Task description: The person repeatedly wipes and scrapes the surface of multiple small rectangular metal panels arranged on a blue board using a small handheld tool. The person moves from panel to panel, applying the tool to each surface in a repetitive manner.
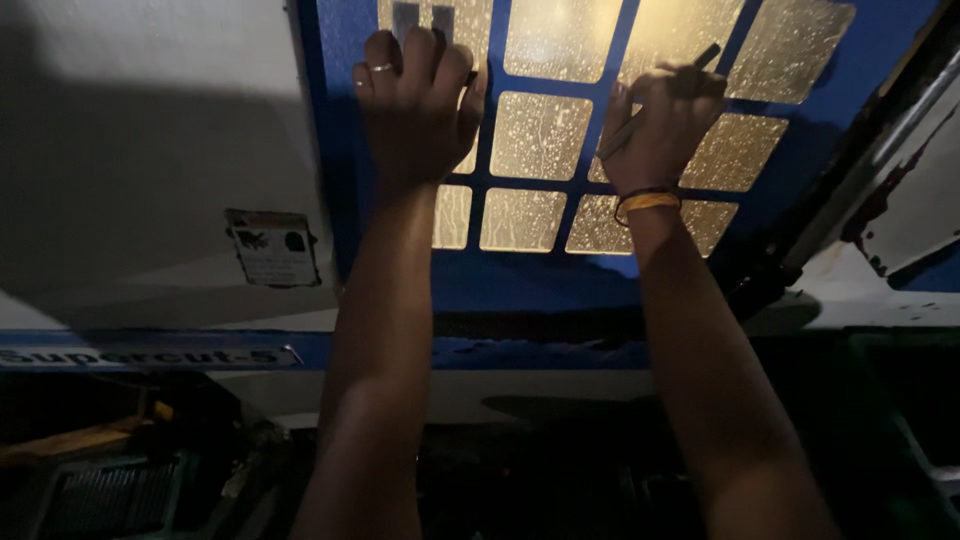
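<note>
Both my arms reach up to a blue panel set with several yellowish textured glass panes. My left hand, with rings on two fingers, presses a flat grey strip against the panes near the top. My right hand, with an orange band at the wrist, grips a thin dark pen-like tool whose tip rests on the blue bar between panes.
A white machine housing lies left of the blue panel, with a small sticker label and a blue strip below. A dark metal frame edge runs at the right. Dim machine parts sit at the lower left.
</note>
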